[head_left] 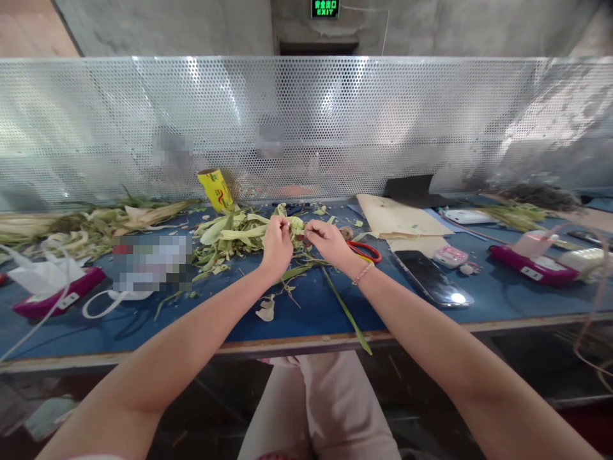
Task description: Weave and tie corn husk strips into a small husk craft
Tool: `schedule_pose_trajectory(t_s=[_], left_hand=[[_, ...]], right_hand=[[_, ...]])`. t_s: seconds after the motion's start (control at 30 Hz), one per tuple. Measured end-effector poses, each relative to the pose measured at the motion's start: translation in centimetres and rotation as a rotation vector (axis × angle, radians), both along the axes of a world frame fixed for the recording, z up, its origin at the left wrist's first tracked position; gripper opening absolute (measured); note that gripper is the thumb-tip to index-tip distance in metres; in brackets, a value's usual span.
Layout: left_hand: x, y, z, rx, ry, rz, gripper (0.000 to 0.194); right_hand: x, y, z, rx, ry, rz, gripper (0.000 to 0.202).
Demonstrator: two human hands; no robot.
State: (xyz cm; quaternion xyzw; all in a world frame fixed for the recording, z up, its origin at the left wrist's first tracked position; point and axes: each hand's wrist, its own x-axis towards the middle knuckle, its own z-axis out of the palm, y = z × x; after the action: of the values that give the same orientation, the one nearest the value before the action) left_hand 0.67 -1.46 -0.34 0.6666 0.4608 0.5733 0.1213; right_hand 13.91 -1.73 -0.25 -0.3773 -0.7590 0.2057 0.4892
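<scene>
Both hands meet over a tangled bunch of pale green leaf strips [239, 233], like husks, on the blue table. My left hand [278, 246] is closed in a pinch at the right end of the bunch, on leafy strips. Close beside it, my right hand [330, 243] pinches with thumb and forefinger; what lies between those fingertips is too small to make out. A long green blade [347, 310] trails under my right wrist over the table's front edge. Scissors with red-orange handles [366, 250] lie just beyond that wrist, next to a small ball of brown twine [347, 233].
A yellow tube [215, 190] stands tilted at the perforated metal screen [306, 121]. Rightward lie brown paper [397, 217], a phone [431, 278], a pink case [451, 257] and a purple power strip [531, 267]. Leftward are another power strip [60, 297], cables and more husks [115, 223].
</scene>
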Motion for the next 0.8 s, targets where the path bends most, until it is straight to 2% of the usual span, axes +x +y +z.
schedule_pose_trajectory(t_s=[0.17, 0.33, 0.53, 0.63, 0.8], left_hand=[[-0.2, 0.6, -0.3, 0.002, -0.024, -0.023, 0.010], [-0.3, 0.9, -0.5, -0.042, -0.038, -0.064, 0.008], [-0.3, 0.9, -0.8, -0.003, 0.022, -0.101, 0.006], [-0.1, 0.7, -0.8, 0.008, 0.051, -0.100, 0.008], [0.4, -0.1, -0.5, 0.027, 0.073, -0.077, 0.013]], right_hand=[[0.4, 0.1, 0.0, -0.003, 0.052, 0.119, 0.015], [0.7, 0.8, -0.5, -0.087, 0.119, 0.220, 0.015], [-0.1, 1.1, -0.8, -0.117, 0.274, 0.083, 0.021], [-0.8, 0.7, -0.8, -0.082, 0.221, -0.039, 0.027], [-1.6, 0.3, -0.9, 0.006, 0.153, -0.229, 0.023]])
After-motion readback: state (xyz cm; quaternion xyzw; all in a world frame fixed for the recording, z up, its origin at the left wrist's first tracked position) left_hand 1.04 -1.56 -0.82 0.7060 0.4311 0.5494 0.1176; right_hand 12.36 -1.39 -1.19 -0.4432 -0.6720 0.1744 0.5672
